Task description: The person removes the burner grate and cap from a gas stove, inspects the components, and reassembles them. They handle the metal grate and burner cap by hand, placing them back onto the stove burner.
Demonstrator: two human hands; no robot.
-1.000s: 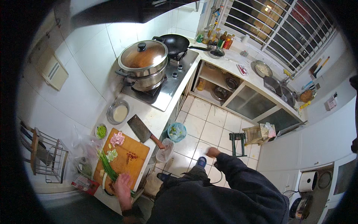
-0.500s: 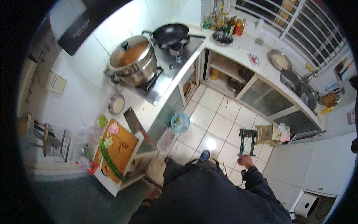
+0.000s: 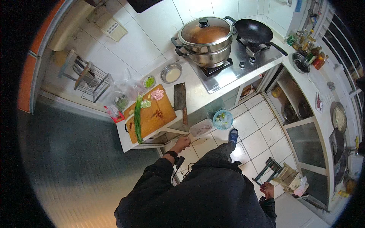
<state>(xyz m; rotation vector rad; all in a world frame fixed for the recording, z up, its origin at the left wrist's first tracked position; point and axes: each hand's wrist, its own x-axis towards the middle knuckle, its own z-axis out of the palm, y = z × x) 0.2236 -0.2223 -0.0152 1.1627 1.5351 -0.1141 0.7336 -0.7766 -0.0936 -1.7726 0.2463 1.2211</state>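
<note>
Cutting board (image 3: 150,126) on the counter (image 3: 195,90), head view: left hand (image 3: 183,143) curled near a white bin (image 3: 201,128); right hand (image 3: 267,189) beside a dark green stool (image 3: 268,170). Whether fingers are together, I cannot tell. Cleaver (image 3: 180,97) lies beside the board.

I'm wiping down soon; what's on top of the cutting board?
Visible on the cutting board: long green stalks, pink pieces, pale-green pieces, reddish-brown bits. The surface beneath them is hidden.

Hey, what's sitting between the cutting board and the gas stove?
In the head view, the cleaver lies on the counter between the cutting board and the stove, with a metal bowl of pale liquid nearer the wall.
</note>
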